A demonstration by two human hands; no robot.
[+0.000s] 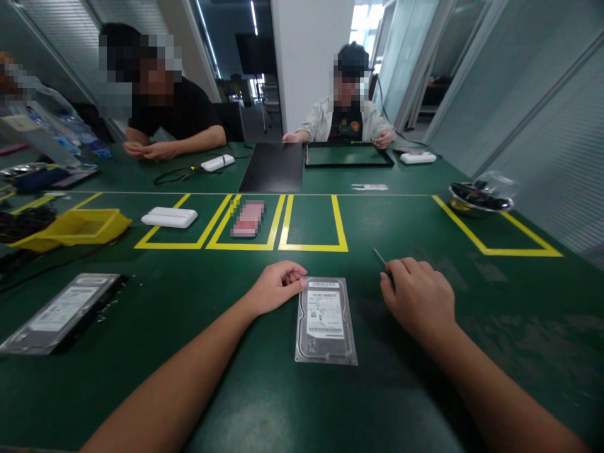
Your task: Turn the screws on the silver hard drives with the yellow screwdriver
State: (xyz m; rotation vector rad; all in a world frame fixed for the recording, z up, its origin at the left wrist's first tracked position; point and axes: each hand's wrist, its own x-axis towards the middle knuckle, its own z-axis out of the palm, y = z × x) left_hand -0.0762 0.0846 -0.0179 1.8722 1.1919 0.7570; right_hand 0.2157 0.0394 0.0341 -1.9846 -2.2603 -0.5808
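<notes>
A silver hard drive (324, 314) with a white printed label lies flat on the green table in front of me. My left hand (278, 286) is at its far left corner, fingers curled and thumb touching the edge. To the right of the drive, my right hand (418, 296) is closed around a screwdriver (379, 256). Only the thin metal shaft shows, pointing away and to the left; the handle is hidden in the fist. The shaft is apart from the drive. Another hard drive (63, 311) lies at the far left.
Yellow tape (314, 248) marks frames on the table (264, 402). A white device (170, 217), a pink blurred item (248, 219), a yellow tray (89, 226) and a metal bowl of dark items (481, 198) stand beyond. Across sit two people, one touching a dark panel (274, 167).
</notes>
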